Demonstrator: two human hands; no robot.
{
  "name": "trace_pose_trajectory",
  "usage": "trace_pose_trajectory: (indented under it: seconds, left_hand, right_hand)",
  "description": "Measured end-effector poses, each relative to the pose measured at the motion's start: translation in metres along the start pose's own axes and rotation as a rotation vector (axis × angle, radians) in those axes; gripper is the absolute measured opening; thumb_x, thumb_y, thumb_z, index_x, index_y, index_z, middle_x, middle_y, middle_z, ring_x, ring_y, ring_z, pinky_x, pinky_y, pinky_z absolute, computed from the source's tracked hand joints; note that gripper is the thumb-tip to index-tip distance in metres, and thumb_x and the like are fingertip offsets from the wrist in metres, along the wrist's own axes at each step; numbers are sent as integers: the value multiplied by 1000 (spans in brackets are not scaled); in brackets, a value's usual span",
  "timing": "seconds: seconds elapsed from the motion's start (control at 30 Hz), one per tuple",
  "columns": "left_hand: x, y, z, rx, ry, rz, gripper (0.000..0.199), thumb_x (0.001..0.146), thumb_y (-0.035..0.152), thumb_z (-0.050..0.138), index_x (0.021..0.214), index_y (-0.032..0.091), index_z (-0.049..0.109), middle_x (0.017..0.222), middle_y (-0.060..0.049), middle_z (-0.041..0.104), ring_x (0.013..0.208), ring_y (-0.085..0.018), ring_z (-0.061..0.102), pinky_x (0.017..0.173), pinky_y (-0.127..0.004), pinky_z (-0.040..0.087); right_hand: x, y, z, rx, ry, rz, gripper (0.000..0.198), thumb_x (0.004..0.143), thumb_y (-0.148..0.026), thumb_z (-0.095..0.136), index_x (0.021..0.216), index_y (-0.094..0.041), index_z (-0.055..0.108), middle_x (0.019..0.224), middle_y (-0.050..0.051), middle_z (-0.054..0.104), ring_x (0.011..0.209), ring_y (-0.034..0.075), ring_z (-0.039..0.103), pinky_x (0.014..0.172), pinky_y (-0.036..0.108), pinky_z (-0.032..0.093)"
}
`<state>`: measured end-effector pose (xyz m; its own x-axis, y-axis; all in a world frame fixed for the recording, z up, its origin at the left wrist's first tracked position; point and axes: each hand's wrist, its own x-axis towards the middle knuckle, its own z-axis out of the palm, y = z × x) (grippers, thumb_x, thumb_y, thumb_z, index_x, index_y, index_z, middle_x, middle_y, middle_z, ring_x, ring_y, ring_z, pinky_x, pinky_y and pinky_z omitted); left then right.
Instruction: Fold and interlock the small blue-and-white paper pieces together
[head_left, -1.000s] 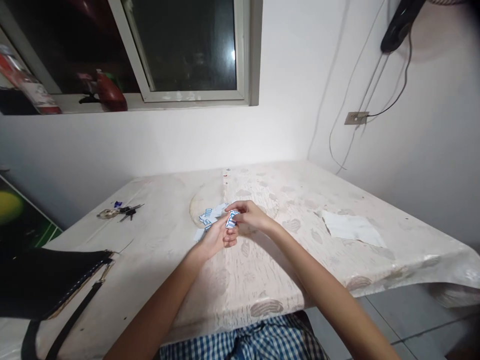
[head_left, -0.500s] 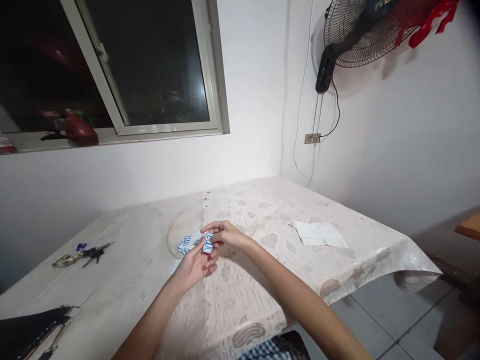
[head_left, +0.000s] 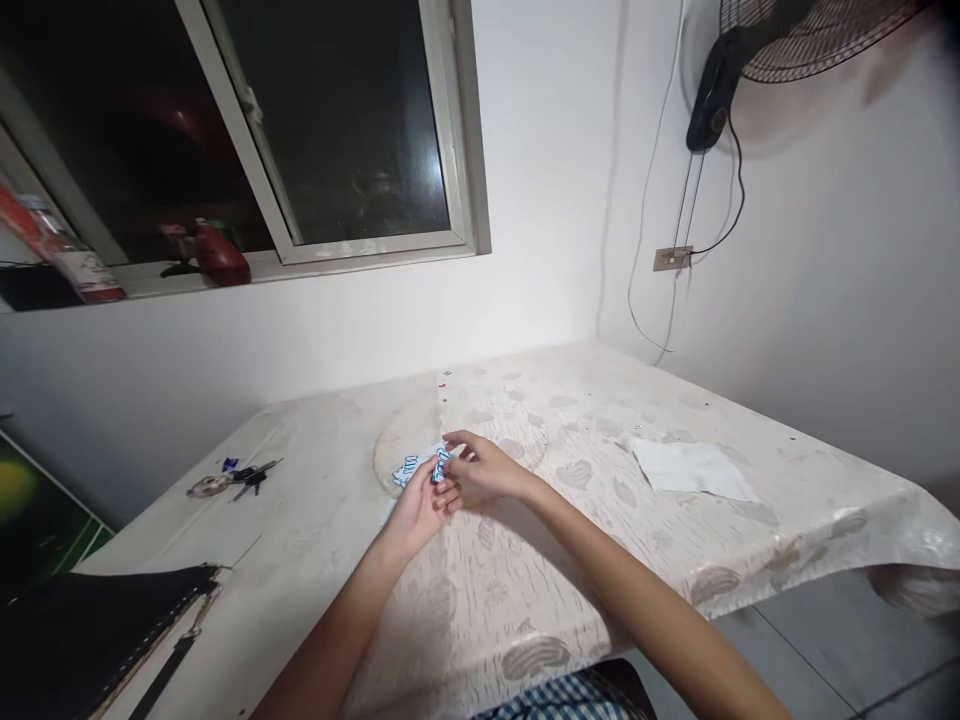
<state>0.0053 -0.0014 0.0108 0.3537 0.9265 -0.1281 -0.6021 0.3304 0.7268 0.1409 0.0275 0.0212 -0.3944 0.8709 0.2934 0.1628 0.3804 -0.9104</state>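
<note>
A small white piece with blue markings (head_left: pixel 440 465), perhaps cut paper, is pinched between the thumb and fingers of my left hand (head_left: pixel 414 515). My right hand (head_left: pixel 484 472) comes in from the other side, its thumb and bent fingers closed at the top and right edge of that piece. Just behind the left fingertips, more blue-and-white pieces (head_left: pixel 406 470) lie on the table; my hand partly hides them. What the markings spell is too small and blurred to read.
The table (head_left: pixel 570 560) has a patterned plastic cover. A white cloth or tissue (head_left: pixel 694 470) lies to the right. On the left are a bunch of keys (head_left: pixel 251 482) and a black case (head_left: pixel 97 630). Bottles (head_left: pixel 223 255) stand on the window sill; a fan (head_left: pixel 712 100) hangs on the wall.
The view has turned left and slightly down, so everything sits further right in the frame. Both hands stay at the small piece, which has tilted somewhat, with the right fingers bent closer over it.
</note>
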Motion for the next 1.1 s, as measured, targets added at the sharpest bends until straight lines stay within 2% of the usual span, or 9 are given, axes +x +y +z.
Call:
trace_pose_trajectory:
  seconds: [0.07,0.13,0.33,0.5,0.7,0.8,0.9,0.97,1.1]
  left_hand:
    - [2,1,-1,-28,74,58,10,82,23,50,84,14,53,60,3,50,45,-6,44,48,-20,40]
    - [4,2,-2,-47,92,81,9,83,20,48,84,13,54,70,0,56,52,-7,50,53,-20,43]
    - [6,-1,-4,-46,30,34,18,86,24,45,79,11,56,62,0,53,50,-7,49,54,-20,43]
    - [4,0,-3,-17,63,45,18,87,23,44,82,12,57,68,-3,58,62,-11,56,60,-22,45]
    - [2,1,0,-36,72,49,19,88,21,41,81,12,57,71,-4,58,65,-11,56,66,-24,46]
    - [3,0,1,-60,88,64,21,88,19,39,77,13,55,63,-2,54,58,-10,52,63,-24,46]
    - [2,0,3,-51,77,27,21,87,20,40,71,13,53,52,2,43,50,-9,45,60,-24,45]
    - [1,-1,3,-24,57,-13,19,86,22,42,74,14,53,51,3,39,48,-9,42,58,-25,45]
    - [-1,-3,0,28,26,-66,17,85,25,44,74,14,52,50,3,38,47,-10,41,55,-26,44]
  right_hand:
    - [-4,1,0,-90,-43,-56,62,67,-30,62,124,-15,46,123,10,49,108,22,46,91,34,37]
    - [-8,0,0,-137,-88,-84,71,65,-32,65,129,-14,41,128,12,44,116,24,41,96,36,33]
    - [-10,-5,4,-267,-53,-142,70,67,-32,64,129,-10,40,126,15,47,113,26,43,94,37,35]
    - [-9,-1,11,-382,-8,-249,49,72,-23,58,119,-12,50,109,12,56,93,21,53,83,34,40]
    - [-9,0,14,-314,-8,-292,31,75,-22,56,106,-17,57,97,6,58,89,17,53,80,30,40]
    - [-3,5,16,-144,21,-183,27,79,-24,52,103,-15,57,94,7,58,87,17,56,78,30,43]
    - [3,11,19,180,40,97,30,81,-22,46,109,-15,52,88,7,58,69,15,61,60,27,48]
    - [5,12,19,341,62,221,34,77,-18,49,112,-15,49,90,6,57,58,12,61,48,24,47]
    - [3,8,14,370,84,219,36,65,-5,54,100,-14,55,87,5,56,58,10,59,47,21,46]
